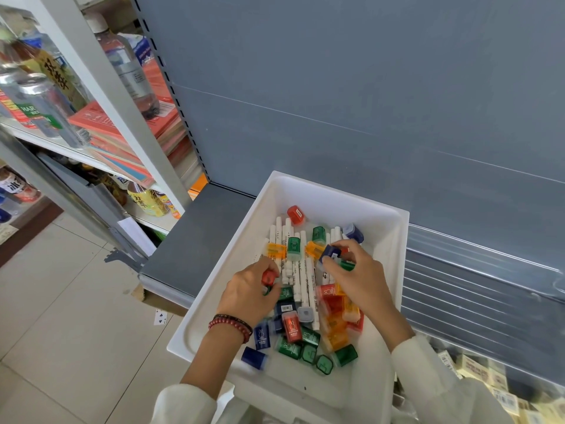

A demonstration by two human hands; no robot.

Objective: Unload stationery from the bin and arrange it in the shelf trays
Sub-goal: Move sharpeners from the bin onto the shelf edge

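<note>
Inside the white rectangular plastic bin (336,191), the left hand (247,293), at about 8 o'clock among the contents, has its fingers curled closely round a small red translucent plastic box (269,277). The right hand (357,280), at about 3 o'clock, pinches a small dark-blue plastic box (330,252) between thumb and bent fingers, raised just above the pile. The bin rests on a grey metal shelf (195,240) before a grey back panel (336,87), with pale floor tiles (61,286) toward 9 o'clock and clear ribbed plastic shelf trays (474,286) just beside the bin at 3 o'clock. The bin holds a row of white marker pens (302,276) through its middle, with green, orange, red and blue boxes scattered over them, thickest toward 6 o'clock.
</note>
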